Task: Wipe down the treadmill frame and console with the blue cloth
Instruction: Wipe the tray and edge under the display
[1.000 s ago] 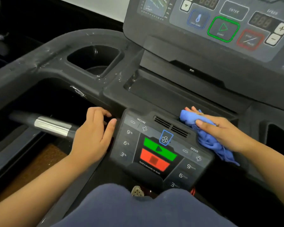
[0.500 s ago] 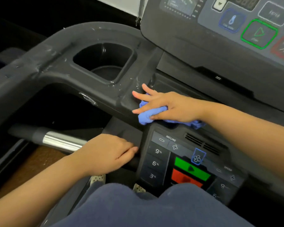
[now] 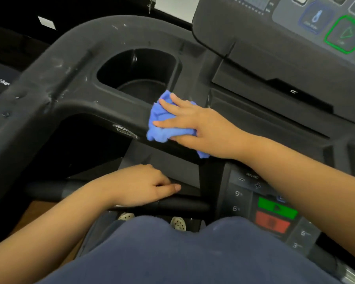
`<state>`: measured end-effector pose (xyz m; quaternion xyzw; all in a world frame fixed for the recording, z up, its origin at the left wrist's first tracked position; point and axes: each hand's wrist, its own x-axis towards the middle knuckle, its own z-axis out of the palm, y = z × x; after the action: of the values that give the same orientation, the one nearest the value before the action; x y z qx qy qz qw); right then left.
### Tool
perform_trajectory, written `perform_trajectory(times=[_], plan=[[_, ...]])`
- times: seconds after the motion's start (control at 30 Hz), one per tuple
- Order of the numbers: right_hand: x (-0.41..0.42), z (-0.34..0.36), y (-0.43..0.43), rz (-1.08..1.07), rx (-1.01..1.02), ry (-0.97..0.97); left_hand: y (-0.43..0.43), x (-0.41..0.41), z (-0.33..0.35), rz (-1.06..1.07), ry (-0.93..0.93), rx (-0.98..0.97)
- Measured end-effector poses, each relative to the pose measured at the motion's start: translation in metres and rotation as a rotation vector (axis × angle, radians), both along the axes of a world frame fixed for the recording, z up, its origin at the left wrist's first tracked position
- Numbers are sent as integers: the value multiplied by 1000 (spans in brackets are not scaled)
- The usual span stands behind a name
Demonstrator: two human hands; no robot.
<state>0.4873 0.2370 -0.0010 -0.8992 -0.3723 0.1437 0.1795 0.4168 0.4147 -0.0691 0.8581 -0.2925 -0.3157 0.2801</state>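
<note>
Since half a second ago the right hand has slid the blue cloth along the treadmill frame, away from the console and up to the cup holder. The cloth lies bunched against the holder's near rim, pinned under straight, spread fingers. I'd keep that palm flat and work in overlapping strokes round the rim, then out past the holder's left side, where pale smears show. The left hand sits well to the near side of the holder, apart from the cloth, on the handlebar. Its fingers are bent, but I cannot tell if they grip.
</note>
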Motion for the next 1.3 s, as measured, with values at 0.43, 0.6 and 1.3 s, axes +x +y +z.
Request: perform_trajectory(times=[0.43,0.6,1.3], plan=[[-13,12,-48,120,-82,1,0,1,1,-26,43,-27],[0,2,-6,498,-332,-340,0,4,-1,-16,124,-24],[-17,-39,112,556,-894,-746,2,1,6,52,260,71]])
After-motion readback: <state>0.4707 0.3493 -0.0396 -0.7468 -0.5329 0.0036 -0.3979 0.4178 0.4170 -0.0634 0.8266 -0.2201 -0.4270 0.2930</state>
